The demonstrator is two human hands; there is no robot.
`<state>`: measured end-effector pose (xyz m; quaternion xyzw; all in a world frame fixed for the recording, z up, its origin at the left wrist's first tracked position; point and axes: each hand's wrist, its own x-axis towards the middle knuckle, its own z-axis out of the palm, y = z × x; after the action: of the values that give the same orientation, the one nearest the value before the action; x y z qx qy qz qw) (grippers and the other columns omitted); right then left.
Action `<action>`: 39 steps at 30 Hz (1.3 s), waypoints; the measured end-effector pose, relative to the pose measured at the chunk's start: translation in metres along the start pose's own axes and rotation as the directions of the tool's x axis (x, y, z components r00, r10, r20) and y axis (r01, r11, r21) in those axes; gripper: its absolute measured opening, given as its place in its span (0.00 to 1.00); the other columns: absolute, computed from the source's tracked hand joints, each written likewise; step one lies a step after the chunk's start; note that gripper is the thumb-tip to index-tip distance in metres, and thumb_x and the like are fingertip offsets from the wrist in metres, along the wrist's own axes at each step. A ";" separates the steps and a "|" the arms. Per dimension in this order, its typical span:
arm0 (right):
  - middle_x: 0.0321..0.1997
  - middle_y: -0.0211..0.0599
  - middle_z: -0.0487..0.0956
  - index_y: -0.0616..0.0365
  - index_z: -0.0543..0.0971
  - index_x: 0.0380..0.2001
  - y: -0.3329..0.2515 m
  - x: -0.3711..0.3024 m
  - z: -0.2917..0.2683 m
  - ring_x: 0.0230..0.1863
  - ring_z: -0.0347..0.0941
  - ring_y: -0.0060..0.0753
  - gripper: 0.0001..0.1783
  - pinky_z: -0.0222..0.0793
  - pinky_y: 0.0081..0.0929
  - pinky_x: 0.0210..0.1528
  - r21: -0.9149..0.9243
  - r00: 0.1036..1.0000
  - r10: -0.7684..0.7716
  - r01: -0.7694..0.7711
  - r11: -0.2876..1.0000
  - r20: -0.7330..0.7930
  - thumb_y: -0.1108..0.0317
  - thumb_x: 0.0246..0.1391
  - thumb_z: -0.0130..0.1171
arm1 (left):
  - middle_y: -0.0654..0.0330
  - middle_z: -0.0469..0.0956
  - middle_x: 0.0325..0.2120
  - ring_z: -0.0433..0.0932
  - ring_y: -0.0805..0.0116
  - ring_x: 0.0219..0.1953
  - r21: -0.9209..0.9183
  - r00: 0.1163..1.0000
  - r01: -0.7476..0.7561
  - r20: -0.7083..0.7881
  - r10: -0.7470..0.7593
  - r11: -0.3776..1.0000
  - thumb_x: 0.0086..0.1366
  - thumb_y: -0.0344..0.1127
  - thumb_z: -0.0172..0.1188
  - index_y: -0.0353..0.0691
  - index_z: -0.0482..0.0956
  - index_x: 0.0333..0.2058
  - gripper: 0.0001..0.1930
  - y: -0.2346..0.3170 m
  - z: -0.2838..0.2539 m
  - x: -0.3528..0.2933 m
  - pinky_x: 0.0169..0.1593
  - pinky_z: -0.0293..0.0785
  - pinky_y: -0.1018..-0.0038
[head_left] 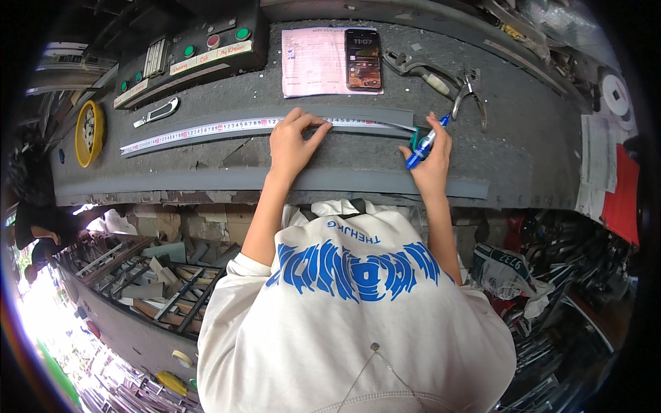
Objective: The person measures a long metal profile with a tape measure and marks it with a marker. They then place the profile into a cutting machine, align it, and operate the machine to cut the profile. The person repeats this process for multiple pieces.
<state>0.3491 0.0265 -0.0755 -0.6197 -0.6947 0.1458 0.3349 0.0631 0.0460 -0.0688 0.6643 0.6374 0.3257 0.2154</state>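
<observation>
A white tape measure (237, 126) is drawn out along a long grey strip (392, 115) on the dark workbench. My left hand (292, 141) rests over the tape near its middle, with thumb and forefinger closed on the blade's edge. At the strip's right end, my right hand (434, 160) is curled around a blue pen (421, 153), which is tilted with one end up and to the right. A small green part (416, 139), perhaps the tape's case, shows beside the pen, partly hidden by the hand.
A second grey strip (372, 184) runs along the bench's near edge. Beyond lie a pink paper form (313, 65), a phone (363, 60), pliers (451, 86) and a utility knife (157, 112). A yellow bowl (88, 134) and a button-topped control box (200, 65) stand left.
</observation>
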 end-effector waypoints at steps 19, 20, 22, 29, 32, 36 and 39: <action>0.31 0.49 0.83 0.59 0.78 0.47 0.007 0.102 0.019 0.36 0.82 0.56 0.19 0.77 0.47 0.39 -0.655 0.928 0.332 -0.146 0.741 0.168 0.64 0.53 0.61 | 0.61 0.75 0.23 0.76 0.64 0.25 -0.021 0.999 0.016 -0.040 -0.016 1.000 0.56 0.39 0.70 0.43 0.85 0.28 0.07 0.000 0.002 0.000 0.30 0.71 0.69; 0.31 0.49 0.83 0.59 0.77 0.49 0.004 0.098 0.014 0.35 0.82 0.56 0.21 0.77 0.47 0.38 -0.626 0.930 0.328 -0.159 0.763 0.164 0.63 0.53 0.61 | 0.61 0.75 0.23 0.76 0.64 0.25 -0.028 0.999 0.020 -0.035 -0.021 0.999 0.56 0.39 0.70 0.43 0.85 0.28 0.07 0.000 0.002 0.000 0.30 0.71 0.69; 0.32 0.51 0.83 0.54 0.71 0.59 -0.005 0.079 -0.004 0.38 0.81 0.56 0.28 0.76 0.45 0.43 -0.500 0.934 0.303 -0.173 0.849 0.191 0.59 0.56 0.62 | 0.61 0.75 0.24 0.75 0.65 0.24 -0.028 0.999 0.031 -0.012 -0.031 0.999 0.56 0.38 0.70 0.41 0.85 0.30 0.07 0.001 0.001 0.000 0.30 0.69 0.71; 0.62 0.53 0.66 0.45 0.70 0.61 -0.019 0.002 -0.018 0.60 0.64 0.59 0.35 0.65 0.47 0.58 -0.305 0.983 0.074 -0.019 0.952 0.171 0.57 0.49 0.68 | 0.61 0.73 0.22 0.75 0.64 0.24 -0.046 0.999 0.039 -0.003 -0.039 0.998 0.56 0.39 0.69 0.42 0.84 0.28 0.08 0.000 -0.001 0.003 0.29 0.70 0.69; 0.61 0.47 0.67 0.42 0.73 0.59 -0.013 0.004 -0.016 0.58 0.66 0.56 0.33 0.66 0.46 0.58 -0.183 0.987 0.005 0.024 0.983 0.160 0.63 0.47 0.69 | 0.61 0.74 0.23 0.72 0.68 0.24 -0.043 0.999 0.032 0.037 -0.030 0.999 0.56 0.35 0.69 0.39 0.84 0.29 0.06 -0.002 -0.003 0.003 0.29 0.67 0.73; 0.50 0.37 0.73 0.39 0.76 0.56 -0.008 0.025 -0.040 0.51 0.70 0.47 0.33 0.68 0.43 0.54 -0.181 0.933 0.012 0.057 0.982 0.360 0.65 0.42 0.70 | 0.62 0.72 0.23 0.70 0.69 0.24 -0.095 0.997 0.018 0.082 -0.010 0.995 0.57 0.35 0.69 0.39 0.83 0.31 0.07 -0.004 -0.008 0.005 0.30 0.67 0.73; 0.46 0.38 0.73 0.40 0.76 0.54 -0.014 0.039 -0.054 0.49 0.72 0.44 0.32 0.69 0.42 0.53 -0.180 0.885 -0.004 0.099 0.979 0.466 0.62 0.41 0.70 | 0.62 0.70 0.22 0.69 0.68 0.24 -0.147 0.992 0.059 0.119 -0.041 0.987 0.59 0.37 0.67 0.40 0.80 0.34 0.09 -0.004 -0.012 0.007 0.30 0.66 0.73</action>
<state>0.3734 0.0499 -0.0159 -0.5787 -0.7816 0.2103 0.0999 0.0516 0.0514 -0.0624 0.6476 0.6140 0.3283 0.3096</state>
